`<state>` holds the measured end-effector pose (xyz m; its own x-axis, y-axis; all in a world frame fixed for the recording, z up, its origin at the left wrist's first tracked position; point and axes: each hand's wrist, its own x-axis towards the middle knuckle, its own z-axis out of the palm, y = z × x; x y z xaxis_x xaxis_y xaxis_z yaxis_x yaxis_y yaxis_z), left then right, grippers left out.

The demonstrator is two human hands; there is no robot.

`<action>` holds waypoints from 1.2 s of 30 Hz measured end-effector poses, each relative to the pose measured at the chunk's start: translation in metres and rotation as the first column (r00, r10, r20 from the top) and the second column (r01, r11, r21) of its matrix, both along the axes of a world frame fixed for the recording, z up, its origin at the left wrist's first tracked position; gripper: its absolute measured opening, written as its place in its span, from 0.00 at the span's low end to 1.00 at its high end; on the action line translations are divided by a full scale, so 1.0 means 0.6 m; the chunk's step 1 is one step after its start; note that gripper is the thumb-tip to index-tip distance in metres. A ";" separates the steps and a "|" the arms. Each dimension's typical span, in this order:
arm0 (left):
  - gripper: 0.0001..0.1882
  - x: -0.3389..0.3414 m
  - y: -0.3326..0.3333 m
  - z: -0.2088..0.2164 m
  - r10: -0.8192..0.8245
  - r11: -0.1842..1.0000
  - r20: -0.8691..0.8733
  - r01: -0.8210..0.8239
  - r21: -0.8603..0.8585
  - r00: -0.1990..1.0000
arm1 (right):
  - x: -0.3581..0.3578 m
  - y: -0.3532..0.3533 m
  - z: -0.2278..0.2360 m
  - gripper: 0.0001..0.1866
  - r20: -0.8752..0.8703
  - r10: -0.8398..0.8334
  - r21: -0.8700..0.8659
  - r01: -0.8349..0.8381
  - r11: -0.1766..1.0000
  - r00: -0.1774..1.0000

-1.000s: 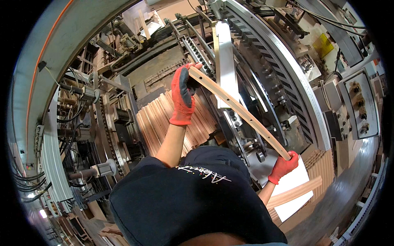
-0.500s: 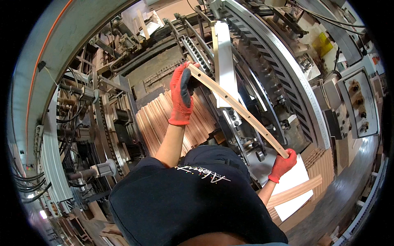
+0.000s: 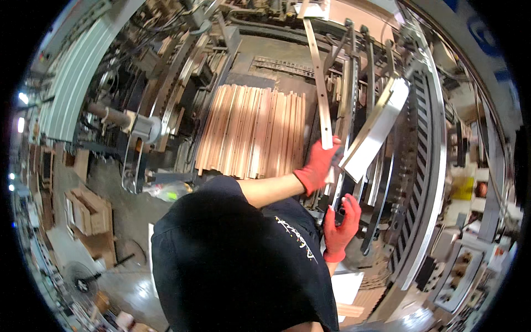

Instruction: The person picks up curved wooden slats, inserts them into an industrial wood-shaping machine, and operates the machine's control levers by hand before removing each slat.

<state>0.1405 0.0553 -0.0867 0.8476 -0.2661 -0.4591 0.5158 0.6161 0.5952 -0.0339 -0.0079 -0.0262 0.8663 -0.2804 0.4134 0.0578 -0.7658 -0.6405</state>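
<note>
A long, narrow wooden strip (image 3: 319, 83) with a row of dark holes points away from me, its near end in the grip of my left hand (image 3: 318, 167). That hand wears a red glove with a dark palm. Below and to the right of it, my right hand (image 3: 341, 229), also in a red glove, is raised with its fingers apart and nothing in them. Left of the held strip, many similar wooden strips (image 3: 249, 133) lie side by side on the machine bed. A white board (image 3: 379, 133) lies slanted along the rails to the right.
A curved metal guard (image 3: 428, 205) with dark stripes bounds the machine on the right, with a control box (image 3: 458, 274) beyond it. A cylinder (image 3: 145, 130) juts out at the left. Cardboard boxes (image 3: 88, 210) and a fan (image 3: 80, 279) stand on the floor at lower left.
The strip, earlier held at both ends across my front, now points away from me in my left hand only. My right hand has let go. The view has turned.
</note>
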 end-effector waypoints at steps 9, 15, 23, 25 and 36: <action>0.26 0.058 0.274 -0.354 -0.162 0.374 0.013 0.049 0.926 0.987 | -0.042 -0.014 -0.129 0.20 -0.267 -0.060 -0.186 0.010 0.983 0.962; 0.31 -0.001 0.409 -0.420 -0.125 0.151 -0.193 0.211 0.966 0.973 | -0.075 -0.019 -0.197 0.21 -0.328 -0.128 -0.163 0.077 0.984 0.936; 0.34 -0.018 0.468 -0.526 -0.118 0.103 -0.332 0.344 0.933 0.936 | -0.065 -0.007 -0.189 0.21 -0.407 -0.160 -0.127 0.118 0.985 0.899; 0.34 -0.020 0.482 -0.561 -0.117 0.137 -0.339 0.353 0.925 0.934 | -0.064 -0.008 -0.188 0.22 -0.409 -0.150 -0.155 0.093 0.984 0.900; 0.21 0.007 0.509 -0.569 0.043 -0.166 -0.604 0.601 0.782 0.796 | -0.058 -0.016 -0.203 0.24 -0.456 -0.175 -0.201 0.091 0.975 0.872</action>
<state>0.1448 0.3605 -0.4280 0.5454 0.5325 -0.6473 0.7415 -0.6666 0.0763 -0.0686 -0.0172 -0.1482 0.9289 -0.3699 0.0193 -0.3269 -0.8430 -0.4271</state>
